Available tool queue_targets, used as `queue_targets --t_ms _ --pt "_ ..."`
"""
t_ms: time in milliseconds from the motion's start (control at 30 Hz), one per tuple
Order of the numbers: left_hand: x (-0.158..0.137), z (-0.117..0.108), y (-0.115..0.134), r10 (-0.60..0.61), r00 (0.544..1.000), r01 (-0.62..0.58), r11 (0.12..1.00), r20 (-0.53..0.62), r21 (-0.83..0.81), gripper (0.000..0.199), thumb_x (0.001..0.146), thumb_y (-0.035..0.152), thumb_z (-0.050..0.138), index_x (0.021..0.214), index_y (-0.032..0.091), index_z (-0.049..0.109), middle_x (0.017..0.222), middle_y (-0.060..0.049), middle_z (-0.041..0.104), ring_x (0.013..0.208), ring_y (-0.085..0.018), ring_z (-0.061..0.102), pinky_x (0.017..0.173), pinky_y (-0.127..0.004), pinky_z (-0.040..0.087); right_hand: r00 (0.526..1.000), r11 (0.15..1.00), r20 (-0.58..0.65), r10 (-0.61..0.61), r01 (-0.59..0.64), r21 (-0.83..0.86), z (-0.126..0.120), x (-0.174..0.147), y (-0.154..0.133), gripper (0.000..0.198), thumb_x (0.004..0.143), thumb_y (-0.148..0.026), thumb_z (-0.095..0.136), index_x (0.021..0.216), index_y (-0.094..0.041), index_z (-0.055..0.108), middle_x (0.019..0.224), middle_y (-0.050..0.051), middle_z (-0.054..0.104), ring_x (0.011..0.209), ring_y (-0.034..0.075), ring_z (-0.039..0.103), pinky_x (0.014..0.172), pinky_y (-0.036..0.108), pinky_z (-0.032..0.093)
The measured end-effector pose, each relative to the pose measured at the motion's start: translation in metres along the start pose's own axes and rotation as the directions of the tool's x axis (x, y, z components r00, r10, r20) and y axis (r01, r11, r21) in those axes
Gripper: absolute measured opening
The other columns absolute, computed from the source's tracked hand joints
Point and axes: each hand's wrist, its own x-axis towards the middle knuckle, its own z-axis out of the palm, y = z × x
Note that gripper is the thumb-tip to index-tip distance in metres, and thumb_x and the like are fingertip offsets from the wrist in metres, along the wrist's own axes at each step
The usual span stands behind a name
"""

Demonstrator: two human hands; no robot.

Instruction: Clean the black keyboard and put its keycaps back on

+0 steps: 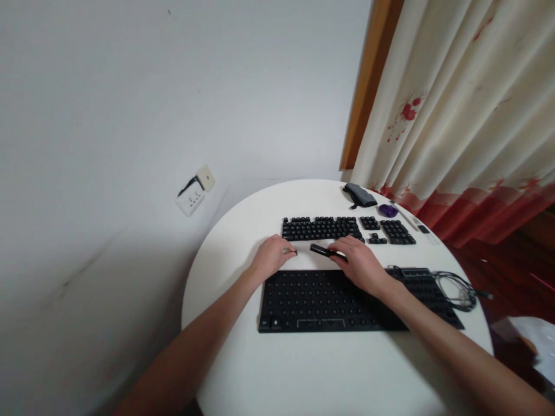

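My left hand [272, 255] is closed in a pinch beside the front left of the laid-out keycaps [321, 229]. A small piece with a dark end [295, 252] shows at its fingertips, too small to name. In my right hand [358, 263] is a long black space bar keycap [319, 250], gripped between thumb and fingers and pointing left. Below both hands lies a black keyboard [303, 300], most of its keys stripped to the switches. Two keycaps [269, 323] sit at its lower left corner. My right hand and forearm hide part of its right half.
A round white table [243, 370] stands against the wall. A coiled cable [462, 292] lies over the keyboard's right end. Number-pad keycaps [396, 231], purple putty-like stuff [388, 210], a grey-black object [361, 195] and a white stick-like item [405, 215] lie at the back right.
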Motion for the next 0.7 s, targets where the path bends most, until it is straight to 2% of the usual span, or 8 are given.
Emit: queue_targets --t_ms 167,333,433,567,700 --pt "0.000 -0.001 0.004 -0.041 0.999 0.041 0.999 0.001 0.000 0.006 0.082 0.026 0.075 0.085 0.025 0.079 0.087 -0.004 0.076 0.086 -0.022 0.064 0.082 -0.034 0.046 0.993 0.985 -0.113 0.036 -0.016 0.173 -0.005 -0.035 -0.004 0.015 0.092 -0.020 0.059 0.105 -0.021 0.067 0.099 0.008 0.069 0.093 0.024 0.063 0.084 0.040 0.052" --pt "-0.002 -0.005 0.010 -0.086 0.996 0.086 0.996 -0.006 0.013 0.007 0.080 0.027 0.076 0.086 0.025 0.080 0.084 -0.004 0.074 0.077 -0.020 0.063 0.076 -0.032 0.046 0.989 0.971 -0.138 0.063 -0.029 0.237 -0.005 -0.041 -0.001 0.015 0.092 -0.023 0.059 0.104 -0.022 0.068 0.098 0.008 0.069 0.093 0.025 0.063 0.084 0.041 0.053" --pt "-0.003 -0.014 0.017 -0.121 0.992 0.121 0.993 -0.020 -0.013 0.010 0.078 0.029 0.077 0.085 0.024 0.080 0.078 -0.003 0.072 0.069 -0.017 0.060 0.070 -0.030 0.045 0.987 0.967 -0.146 0.069 -0.030 0.254 -0.005 -0.042 0.003 0.014 0.092 -0.023 0.060 0.103 -0.021 0.068 0.096 0.007 0.070 0.091 0.025 0.063 0.083 0.040 0.052" --pt "-0.012 -0.037 0.035 -0.228 0.973 0.218 0.955 -0.031 -0.203 0.018 0.077 0.037 0.076 0.085 0.021 0.080 0.066 -0.001 0.069 0.061 -0.015 0.056 0.060 -0.027 0.041 0.987 0.961 -0.144 0.068 -0.026 0.274 -0.005 -0.044 0.006 0.012 0.091 -0.024 0.061 0.101 -0.021 0.068 0.095 0.007 0.070 0.090 0.024 0.063 0.083 0.040 0.052" --pt "-0.039 -0.050 0.056 -0.327 0.944 0.311 0.838 0.044 -0.449 0.024 0.074 0.038 0.077 0.086 0.017 0.079 0.073 -0.005 0.074 0.067 -0.017 0.063 0.062 -0.027 0.045 0.987 0.957 -0.151 0.055 -0.009 0.290 -0.006 -0.046 0.004 0.012 0.091 -0.023 0.061 0.101 -0.021 0.068 0.094 0.006 0.070 0.089 0.024 0.063 0.082 0.039 0.051"
